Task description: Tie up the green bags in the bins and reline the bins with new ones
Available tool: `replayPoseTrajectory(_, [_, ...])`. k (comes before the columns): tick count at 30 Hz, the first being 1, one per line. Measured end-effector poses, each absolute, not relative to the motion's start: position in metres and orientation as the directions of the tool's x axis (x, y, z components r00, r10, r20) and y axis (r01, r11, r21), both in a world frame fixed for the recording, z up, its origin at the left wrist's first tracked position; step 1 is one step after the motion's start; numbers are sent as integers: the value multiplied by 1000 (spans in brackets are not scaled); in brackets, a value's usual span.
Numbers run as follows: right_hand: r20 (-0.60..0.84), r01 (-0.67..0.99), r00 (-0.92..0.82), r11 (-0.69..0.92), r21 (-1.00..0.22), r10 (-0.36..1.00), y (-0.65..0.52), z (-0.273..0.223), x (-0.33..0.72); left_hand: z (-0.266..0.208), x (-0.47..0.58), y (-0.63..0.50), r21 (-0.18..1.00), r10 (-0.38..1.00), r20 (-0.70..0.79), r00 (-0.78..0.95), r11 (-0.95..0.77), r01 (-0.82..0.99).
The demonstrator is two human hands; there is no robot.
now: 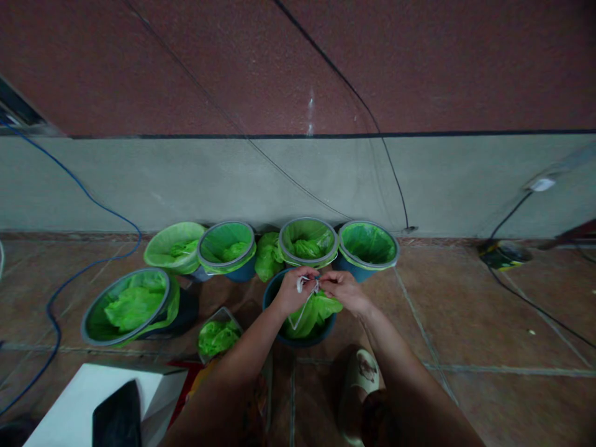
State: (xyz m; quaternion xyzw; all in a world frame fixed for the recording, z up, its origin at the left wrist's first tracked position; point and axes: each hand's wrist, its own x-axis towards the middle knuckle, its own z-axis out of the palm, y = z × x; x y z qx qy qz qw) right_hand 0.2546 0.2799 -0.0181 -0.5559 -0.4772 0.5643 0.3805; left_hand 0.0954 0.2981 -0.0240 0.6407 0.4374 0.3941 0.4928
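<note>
My left hand [295, 290] pinches a white drawstring [300, 310], with a loop of it across the fingers. Against it, my right hand [347, 292] is closed in a pinch on the same drawstring at the gathered neck of a green plastic bag [316, 315]. The bag's body hangs beneath both hands, inside the mouth of a dark blue bin [285, 335]. Exactly how the string is wound between the fingertips is too small to make out.
Along the wall stand several lined bins, among them a grey-rimmed bin [226, 268] and the rightmost bin [369, 267]. Another bin [88, 316] leans at the left. A white box [69, 403] carries a black object [118, 416]. A blue cable [58, 310] crosses the tiles.
</note>
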Motion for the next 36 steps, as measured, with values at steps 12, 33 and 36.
replayPoseTrajectory(12, [-288, 86, -140, -279, -957, 947, 280, -18, 254, -28, 93, 300, 982, 951, 67, 302, -116, 148])
replayPoseTrajectory(33, [-9, 596, -87, 45, -802, 996, 282, -25, 256, -15, 95, 297, 960, 934, 74, 350, -161, 227])
replayPoseTrajectory(36, [9, 669, -46, 37, -742, 999, 280, -16, 261, -15, 90, 301, 927, 943, 105, 317, -209, 312])
